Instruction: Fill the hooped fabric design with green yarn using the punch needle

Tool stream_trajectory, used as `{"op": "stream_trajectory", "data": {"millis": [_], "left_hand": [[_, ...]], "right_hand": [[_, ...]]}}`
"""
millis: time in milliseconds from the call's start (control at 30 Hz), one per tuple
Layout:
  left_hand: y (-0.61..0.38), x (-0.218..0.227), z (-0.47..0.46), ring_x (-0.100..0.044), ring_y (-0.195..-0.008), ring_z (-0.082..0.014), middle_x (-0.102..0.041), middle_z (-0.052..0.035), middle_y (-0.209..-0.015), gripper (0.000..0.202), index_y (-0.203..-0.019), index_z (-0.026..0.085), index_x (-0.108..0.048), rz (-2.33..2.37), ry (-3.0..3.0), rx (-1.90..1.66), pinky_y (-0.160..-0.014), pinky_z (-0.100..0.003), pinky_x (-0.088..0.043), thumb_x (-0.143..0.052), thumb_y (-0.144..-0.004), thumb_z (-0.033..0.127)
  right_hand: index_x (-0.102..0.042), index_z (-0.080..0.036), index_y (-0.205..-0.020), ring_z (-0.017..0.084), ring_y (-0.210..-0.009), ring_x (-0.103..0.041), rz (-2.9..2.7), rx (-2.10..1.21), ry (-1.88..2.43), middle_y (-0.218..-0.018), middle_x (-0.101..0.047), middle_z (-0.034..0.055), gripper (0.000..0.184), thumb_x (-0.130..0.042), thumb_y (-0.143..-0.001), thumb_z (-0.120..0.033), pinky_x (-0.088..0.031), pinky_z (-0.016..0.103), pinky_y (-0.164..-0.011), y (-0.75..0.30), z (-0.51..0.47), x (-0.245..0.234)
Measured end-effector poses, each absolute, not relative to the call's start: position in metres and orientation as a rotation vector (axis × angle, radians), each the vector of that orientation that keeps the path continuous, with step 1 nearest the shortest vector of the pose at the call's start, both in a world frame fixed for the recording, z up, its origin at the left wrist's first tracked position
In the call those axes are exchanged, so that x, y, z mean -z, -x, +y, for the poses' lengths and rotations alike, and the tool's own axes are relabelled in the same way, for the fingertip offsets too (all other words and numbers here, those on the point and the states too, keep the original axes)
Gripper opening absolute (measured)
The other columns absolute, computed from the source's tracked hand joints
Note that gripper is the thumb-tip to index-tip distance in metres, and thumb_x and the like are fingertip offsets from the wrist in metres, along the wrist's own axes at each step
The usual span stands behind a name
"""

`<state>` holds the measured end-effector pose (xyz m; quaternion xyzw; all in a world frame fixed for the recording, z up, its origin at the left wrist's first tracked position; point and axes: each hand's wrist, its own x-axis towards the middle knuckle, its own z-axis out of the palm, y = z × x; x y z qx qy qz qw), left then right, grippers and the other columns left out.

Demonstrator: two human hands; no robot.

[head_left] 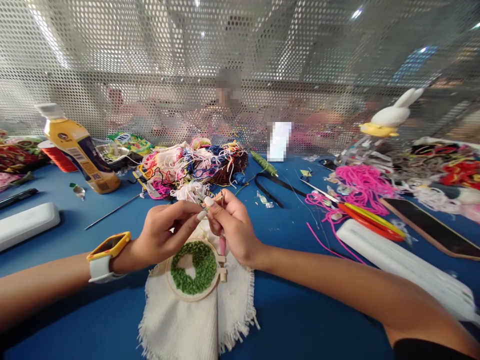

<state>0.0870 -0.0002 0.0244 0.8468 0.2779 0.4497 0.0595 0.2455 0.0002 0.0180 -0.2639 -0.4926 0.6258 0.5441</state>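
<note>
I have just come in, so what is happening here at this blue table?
It looks like yarn craft. The person's left hand and right hand meet and pinch something thin, too small to identify surely. Just below them is a round hoop with off-white fringed cloth. Green loops fill much of it, around a bare patch. A heap of mixed yarn lies beyond the hands, and scissors lie to the right.

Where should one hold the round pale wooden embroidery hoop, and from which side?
Perhaps hold the hoop by its lower-left rim, coming from the left: the pale screw clamp juts right, and looped green stitching fills much of the middle.
</note>
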Motion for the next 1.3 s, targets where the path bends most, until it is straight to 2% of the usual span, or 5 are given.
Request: {"op": "stream_trajectory", "data": {"millis": [233,533,800,1000,1300], "left_hand": [[-0.099,-0.029,0.006,-0.041,-0.046,-0.0058,-0.056,0.0013,-0.057,0.009,-0.085,0.014,-0.063,0.925,-2.229,-1.418,-0.041,-0.016,-0.031,-0.058,-0.085,0.021],[-0.117,-0.029,0.024,-0.044,-0.052,-0.0074,-0.054,0.0005,-0.059,0.011,-0.083,0.015,-0.065,0.907,-2.066,-1.391,-0.046,-0.019,-0.035,-0.059,-0.085,0.025],[-0.112,-0.028,0.028,-0.047,-0.050,-0.0071,-0.061,-0.0021,-0.064,0.012,-0.086,0.014,-0.065,0.917,-2.169,-1.349,-0.044,-0.017,-0.035,-0.060,-0.084,0.024],[-0.112,-0.018,0.030,-0.043,-0.045,-0.0057,-0.060,0.0006,-0.059,0.009,-0.090,0.014,-0.065,0.821,-2.264,-1.360,-0.041,-0.016,-0.031,-0.061,-0.082,0.019],[-0.109,-0.020,0.028,-0.052,-0.052,-0.0079,-0.063,-0.0028,-0.066,0.010,-0.087,0.013,-0.067,0.859,-2.180,-1.348,-0.047,-0.017,-0.041,-0.061,-0.083,0.021]], "right_hand": [[-0.037,-0.020,-0.071,0.004,-0.041,-0.031,-1.235,-1.319,0.595,-0.051,-0.037,-0.0102,0.026,-0.056,-0.084,-0.033,-0.023,0.018,-0.039,-0.250,0.011,-0.018],[-0.039,-0.020,-0.074,0.006,-0.047,-0.033,-1.197,-1.163,0.586,-0.055,-0.040,-0.0086,0.021,-0.053,-0.087,-0.030,-0.027,0.020,-0.044,-0.251,0.025,0.001],[-0.039,-0.021,-0.074,0.008,-0.053,-0.034,-1.236,-1.072,0.704,-0.061,-0.039,-0.0063,0.022,-0.048,-0.090,-0.033,-0.029,0.022,-0.050,-0.250,0.025,0.006],[-0.044,-0.021,-0.084,0.010,-0.061,-0.039,-1.268,-1.029,0.740,-0.072,-0.044,-0.0030,0.016,-0.041,-0.093,-0.034,-0.034,0.022,-0.056,-0.250,0.020,0.008],[-0.050,-0.021,-0.092,0.011,-0.067,-0.044,-1.346,-0.969,0.772,-0.079,-0.049,0.0003,0.018,-0.038,-0.095,-0.035,-0.036,0.023,-0.059,-0.250,0.020,0.013]]}}
